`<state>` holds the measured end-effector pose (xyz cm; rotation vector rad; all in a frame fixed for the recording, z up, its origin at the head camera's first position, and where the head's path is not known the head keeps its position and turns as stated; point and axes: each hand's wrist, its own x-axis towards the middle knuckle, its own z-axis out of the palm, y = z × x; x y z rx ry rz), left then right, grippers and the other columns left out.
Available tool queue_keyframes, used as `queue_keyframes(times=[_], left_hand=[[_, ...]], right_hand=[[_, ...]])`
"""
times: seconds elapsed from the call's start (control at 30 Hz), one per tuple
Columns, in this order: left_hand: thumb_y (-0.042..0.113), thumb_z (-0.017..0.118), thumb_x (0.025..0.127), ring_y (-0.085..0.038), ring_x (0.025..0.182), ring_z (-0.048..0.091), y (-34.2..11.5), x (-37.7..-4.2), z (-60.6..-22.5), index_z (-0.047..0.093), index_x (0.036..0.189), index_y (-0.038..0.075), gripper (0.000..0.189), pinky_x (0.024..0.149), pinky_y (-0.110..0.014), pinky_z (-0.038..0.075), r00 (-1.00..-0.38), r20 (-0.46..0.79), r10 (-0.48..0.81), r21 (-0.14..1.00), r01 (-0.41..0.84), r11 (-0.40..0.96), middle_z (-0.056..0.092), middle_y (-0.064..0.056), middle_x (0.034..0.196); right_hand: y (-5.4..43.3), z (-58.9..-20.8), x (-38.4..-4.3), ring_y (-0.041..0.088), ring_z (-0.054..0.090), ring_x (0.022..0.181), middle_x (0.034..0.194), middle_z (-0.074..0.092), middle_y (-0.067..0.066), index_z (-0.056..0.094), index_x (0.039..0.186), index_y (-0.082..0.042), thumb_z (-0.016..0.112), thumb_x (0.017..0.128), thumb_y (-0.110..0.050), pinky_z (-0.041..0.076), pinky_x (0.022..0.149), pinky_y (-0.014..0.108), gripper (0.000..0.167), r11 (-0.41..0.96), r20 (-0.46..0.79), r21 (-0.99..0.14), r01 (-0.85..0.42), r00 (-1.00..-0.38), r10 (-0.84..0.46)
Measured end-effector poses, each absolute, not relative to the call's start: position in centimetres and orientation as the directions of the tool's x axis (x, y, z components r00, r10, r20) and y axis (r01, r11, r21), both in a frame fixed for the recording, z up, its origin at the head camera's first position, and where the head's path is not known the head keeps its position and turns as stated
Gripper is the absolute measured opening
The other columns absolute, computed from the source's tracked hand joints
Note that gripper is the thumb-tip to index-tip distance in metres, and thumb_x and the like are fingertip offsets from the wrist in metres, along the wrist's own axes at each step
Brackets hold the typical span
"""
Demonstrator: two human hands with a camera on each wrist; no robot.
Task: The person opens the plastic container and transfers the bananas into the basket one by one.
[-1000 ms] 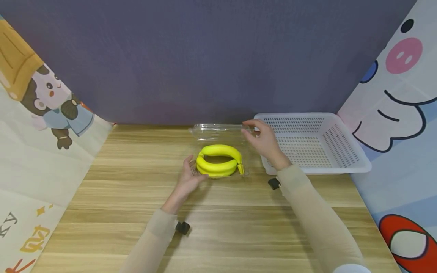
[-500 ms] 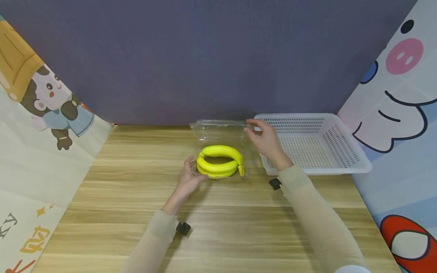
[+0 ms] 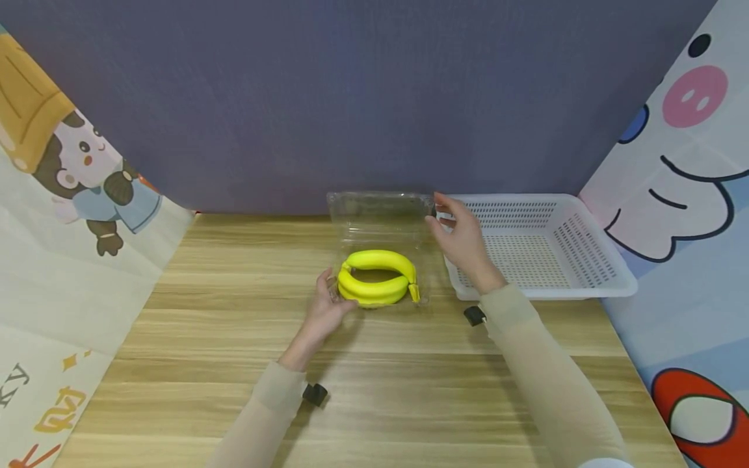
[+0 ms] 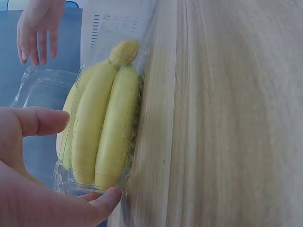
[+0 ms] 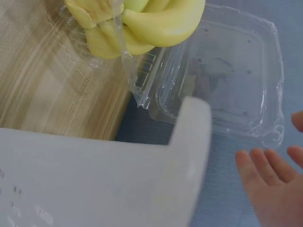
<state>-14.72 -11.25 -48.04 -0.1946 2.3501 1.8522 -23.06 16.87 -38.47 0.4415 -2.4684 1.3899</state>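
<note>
Yellow bananas [image 3: 374, 294] sit in the base of a clear plastic clamshell box [image 4: 71, 185], joined together at a stem. The box's lid [image 3: 380, 211] stands raised at the back, tilted against the dark wall. With thumb and fingers, my left hand [image 3: 324, 314] grips the left end of the base. My right hand [image 3: 466, 244] is at the lid's right corner, fingers fairly straight. In the right wrist view a small gap shows between these fingertips [image 5: 242, 157] and the lid corner, and nothing is held.
A white perforated basket [image 3: 544, 294] stands right of the box, under my right forearm. The wooden table [image 3: 398, 390] ends at a dark blue-grey wall [image 3: 374, 104] behind. Printed cloths [image 3: 52, 273] hang on both sides.
The lid has swung from low behind the bananas to a more upright stand. My right hand has moved slightly right with the lid's corner. The left hand has stayed put.
</note>
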Motion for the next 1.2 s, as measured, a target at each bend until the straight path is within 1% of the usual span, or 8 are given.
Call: queue_keyframes(times=[0.1, 0.27, 0.43, 0.57, 0.73, 0.93, 1.13, 1.2], left_hand=[[0.010, 0.076, 0.079, -0.043, 0.142, 0.037, -11.3, -14.7, -48.1, 0.011, 0.161, 0.010, 0.105, 0.116, -0.054, 0.036, -0.982, -0.187, -0.008, 0.955, -0.184, 0.233, 0.026, -0.023, 0.162], [0.010, 0.075, 0.081, -0.044, 0.142, 0.036, -11.4, -14.7, -48.1, 0.009, 0.162, 0.009, 0.104, 0.117, -0.054, 0.034, -0.984, -0.181, 0.002, 0.959, -0.176, 0.222, 0.023, -0.024, 0.163], [0.008, 0.074, 0.082, -0.046, 0.142, 0.034, -11.4, -14.5, -48.0, 0.007, 0.162, 0.007, 0.104, 0.117, -0.055, 0.033, -0.985, -0.171, 0.010, 0.964, -0.165, 0.209, 0.021, -0.027, 0.162], [0.010, 0.074, 0.083, -0.046, 0.141, 0.036, -11.4, -14.3, -48.0, 0.007, 0.162, 0.008, 0.103, 0.117, -0.055, 0.034, -0.985, -0.173, 0.009, 0.961, -0.167, 0.221, 0.021, -0.027, 0.162], [0.011, 0.074, 0.084, -0.045, 0.140, 0.038, -11.4, -14.2, -47.9, 0.007, 0.162, 0.008, 0.103, 0.116, -0.055, 0.035, -0.985, -0.174, 0.005, 0.956, -0.167, 0.242, 0.022, -0.027, 0.162], [0.012, 0.074, 0.085, -0.043, 0.140, 0.039, -11.3, -14.0, -47.8, 0.007, 0.162, 0.010, 0.102, 0.116, -0.052, 0.037, -0.983, -0.184, 0.006, 0.951, -0.177, 0.254, 0.023, -0.025, 0.163], [0.013, 0.074, 0.086, -0.045, 0.142, 0.037, -11.3, -14.0, -47.8, 0.007, 0.162, 0.009, 0.101, 0.117, -0.054, 0.035, -0.984, -0.179, 0.012, 0.950, -0.169, 0.262, 0.021, -0.026, 0.163], [0.013, 0.073, 0.086, -0.045, 0.142, 0.036, -11.3, -14.0, -47.8, 0.007, 0.162, 0.008, 0.101, 0.117, -0.055, 0.033, -0.984, -0.177, 0.011, 0.949, -0.167, 0.266, 0.021, -0.027, 0.163]], right_hand=[[16.9, -38.2, -22.7, 0.031, 0.052, 0.130, 0.145, 0.053, 0.015, 0.048, 0.150, -0.005, 0.063, 0.101, -0.021, 0.050, 0.105, 0.044, 0.053, 0.519, 0.377, -0.763, -0.386, -0.917, -0.128], [16.9, -38.0, -22.2, 0.034, 0.053, 0.129, 0.143, 0.054, 0.017, 0.053, 0.145, -0.001, 0.063, 0.101, -0.018, 0.051, 0.104, 0.046, 0.048, 0.534, 0.386, -0.742, -0.405, -0.910, -0.154], [16.7, -37.5, -21.5, 0.033, 0.055, 0.127, 0.138, 0.057, 0.016, 0.058, 0.140, -0.002, 0.064, 0.100, -0.016, 0.051, 0.104, 0.047, 0.043, 0.529, 0.411, -0.724, -0.443, -0.892, -0.186], [16.5, -37.1, -21.0, 0.032, 0.056, 0.126, 0.135, 0.059, 0.015, 0.059, 0.138, -0.002, 0.065, 0.099, -0.015, 0.052, 0.104, 0.046, 0.042, 0.538, 0.420, -0.703, -0.465, -0.882, -0.213], [16.3, -36.6, -20.3, 0.034, 0.056, 0.125, 0.132, 0.061, 0.017, 0.061, 0.135, 0.000, 0.067, 0.098, -0.014, 0.051, 0.104, 0.047, 0.040, 0.547, 0.429, -0.679, -0.490, -0.869, -0.246], [15.9, -36.3, -19.3, 0.033, 0.057, 0.122, 0.132, 0.063, 0.016, 0.063, 0.133, -0.001, 0.071, 0.096, -0.017, 0.051, 0.102, 0.049, 0.041, 0.584, 0.438, -0.630, -0.511, -0.855, -0.276], [15.3, -36.0, -19.0, 0.033, 0.056, 0.125, 0.133, 0.063, 0.015, 0.063, 0.133, -0.002, 0.071, 0.096, -0.021, 0.044, 0.109, 0.052, 0.043, 0.644, 0.433, -0.558, -0.524, -0.845, -0.313], [15.1, -35.9, -19.0, 0.033, 0.057, 0.124, 0.132, 0.064, 0.015, 0.063, 0.132, -0.002, 0.070, 0.096, -0.022, 0.044, 0.109, 0.051, 0.042, 0.662, 0.428, -0.533, -0.527, -0.843, -0.326]])
